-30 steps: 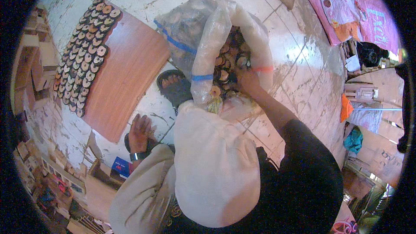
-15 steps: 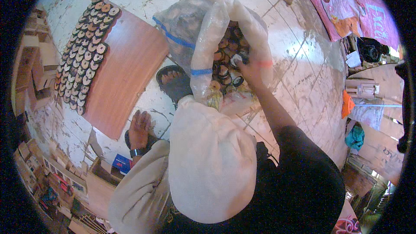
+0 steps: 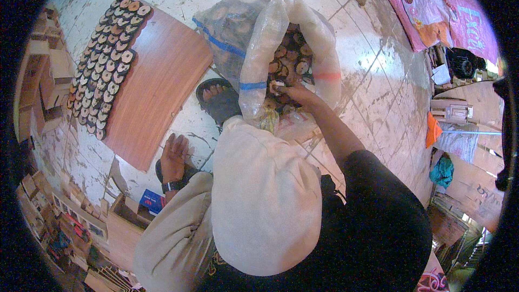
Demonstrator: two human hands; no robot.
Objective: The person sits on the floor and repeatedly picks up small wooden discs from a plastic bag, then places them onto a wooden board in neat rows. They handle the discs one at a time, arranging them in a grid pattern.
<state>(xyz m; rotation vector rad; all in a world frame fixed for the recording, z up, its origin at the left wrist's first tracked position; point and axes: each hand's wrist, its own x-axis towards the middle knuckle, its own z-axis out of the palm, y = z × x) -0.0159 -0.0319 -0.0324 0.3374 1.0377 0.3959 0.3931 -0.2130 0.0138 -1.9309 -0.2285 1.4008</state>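
Observation:
My right hand [image 3: 293, 92] reaches into the mouth of a translucent woven sack [image 3: 255, 48] with blue and red stripes. Its fingers are closed on a small pale piece [image 3: 277, 84], partly hidden by the fingertips. Round discs [image 3: 301, 67] with pale faces and dark rims fill the sack around it. On the left, my left hand [image 3: 173, 157] hangs with fingers apart beside a sandal, holding nothing; a dark band circles its wrist. Beyond it lies a brown wood-grain board [image 3: 159, 67], its far left part covered by overlapping rows of similar discs [image 3: 108, 65], several with a centre hole.
A sandalled foot [image 3: 219, 94] stands between board and sack on stained white tiles [image 3: 367, 84]. Cardboard boxes [image 3: 124, 224] and a blue packet [image 3: 153, 201] are at lower left. Pink sacks [image 3: 470, 19], an orange piece [image 3: 433, 130] and a teal bag [image 3: 442, 171] lie along the right.
My right hand has moved left and nearer within the sack mouth, from the right side of the discs. A pale piece shows at its fingertips in both frames. My left hand has barely moved.

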